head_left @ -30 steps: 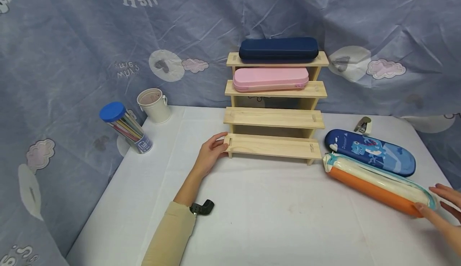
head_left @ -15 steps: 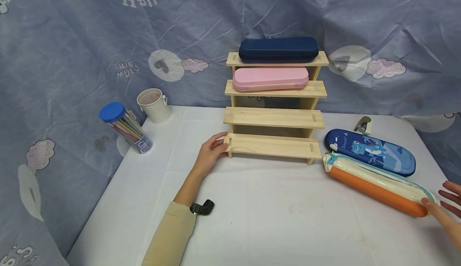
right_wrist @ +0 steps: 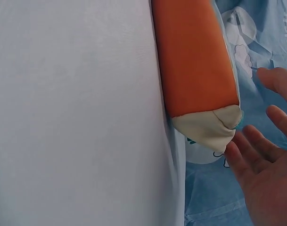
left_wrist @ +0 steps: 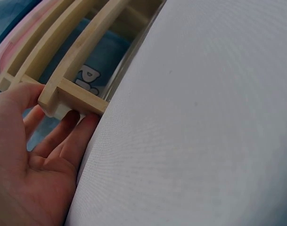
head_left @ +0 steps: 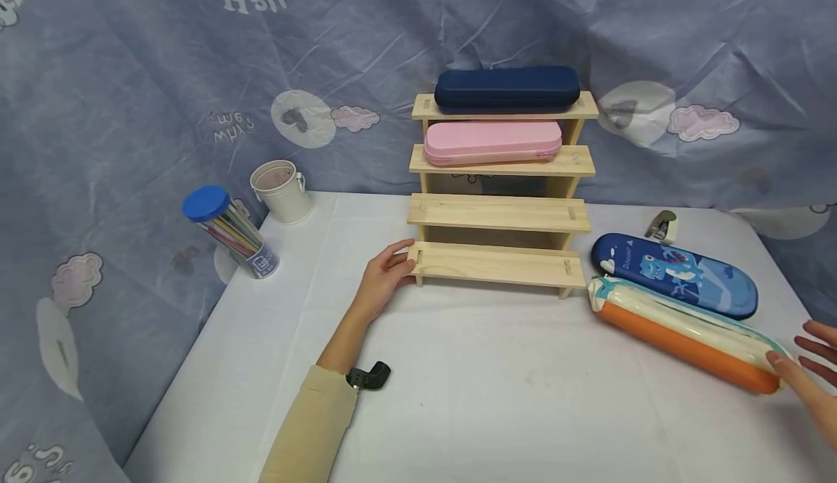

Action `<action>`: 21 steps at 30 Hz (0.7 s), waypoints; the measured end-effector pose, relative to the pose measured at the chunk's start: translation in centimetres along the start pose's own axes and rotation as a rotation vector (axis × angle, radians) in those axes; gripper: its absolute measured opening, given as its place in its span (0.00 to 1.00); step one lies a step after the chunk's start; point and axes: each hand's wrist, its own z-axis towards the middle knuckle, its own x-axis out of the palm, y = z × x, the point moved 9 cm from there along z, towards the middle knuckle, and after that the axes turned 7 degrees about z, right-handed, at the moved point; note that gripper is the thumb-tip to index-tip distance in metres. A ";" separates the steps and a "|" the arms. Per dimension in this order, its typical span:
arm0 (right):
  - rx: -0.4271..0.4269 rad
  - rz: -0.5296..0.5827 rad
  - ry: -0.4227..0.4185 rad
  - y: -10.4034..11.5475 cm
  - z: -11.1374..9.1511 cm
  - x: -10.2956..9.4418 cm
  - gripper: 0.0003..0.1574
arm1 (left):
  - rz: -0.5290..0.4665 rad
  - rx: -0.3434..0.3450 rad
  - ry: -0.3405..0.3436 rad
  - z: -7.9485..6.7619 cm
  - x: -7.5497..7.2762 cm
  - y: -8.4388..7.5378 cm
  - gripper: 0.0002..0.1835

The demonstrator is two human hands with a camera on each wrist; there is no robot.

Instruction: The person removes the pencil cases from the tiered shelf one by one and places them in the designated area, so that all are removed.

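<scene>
A stepped wooden desk rack point(head_left: 493, 265) stands at the back centre, a dark navy pencil case point(head_left: 506, 91) on its top tier and a pink one point(head_left: 492, 141) just below. My left hand point(head_left: 382, 279) grips the left end of its lowest board; in the left wrist view the thumb lies at the board's corner, the other fingers at the side piece below. An orange-and-cream soft pencil case point(head_left: 686, 341) lies slantwise at the right. Around its near end is my right hand point(right_wrist: 270, 183), fingers spread, fingertips right at its cream end flap in the right wrist view.
Behind the orange case lies a blue dinosaur pencil case point(head_left: 673, 276), with a small stapler point(head_left: 662, 226) beyond. At the left stand a cream bucket point(head_left: 281, 192) and a blue-lidded tube of coloured pencils point(head_left: 229, 230). A patterned blue curtain point(head_left: 366, 33) backs the white table point(head_left: 497, 396).
My right hand has shifted slightly to the right along the orange pencil case's near end, its fingers spreading. The left hand stays at the rack.
</scene>
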 end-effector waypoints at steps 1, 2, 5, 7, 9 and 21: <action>-0.004 -0.001 -0.002 0.2 0.0 0.0 0.46 | 0.001 -0.003 0.002 0.0 0.0 0.0 0.23; -0.008 -0.002 -0.004 0.4 -0.1 0.1 0.46 | 0.002 -0.006 0.003 0.0 0.0 0.1 0.23; -0.017 -0.001 0.001 1.0 -0.2 0.2 0.46 | 0.005 -0.015 0.008 0.1 0.0 0.2 0.24; -0.021 0.001 0.006 1.4 -0.1 0.2 0.45 | 0.005 -0.019 0.017 0.1 0.0 0.3 0.24; -0.021 0.002 0.012 1.7 -0.1 0.2 0.45 | 0.002 -0.022 0.030 0.1 0.0 0.2 0.25; -0.156 0.088 -0.056 3.6 0.0 0.6 0.36 | 0.008 0.004 0.018 -0.1 0.2 -0.2 0.24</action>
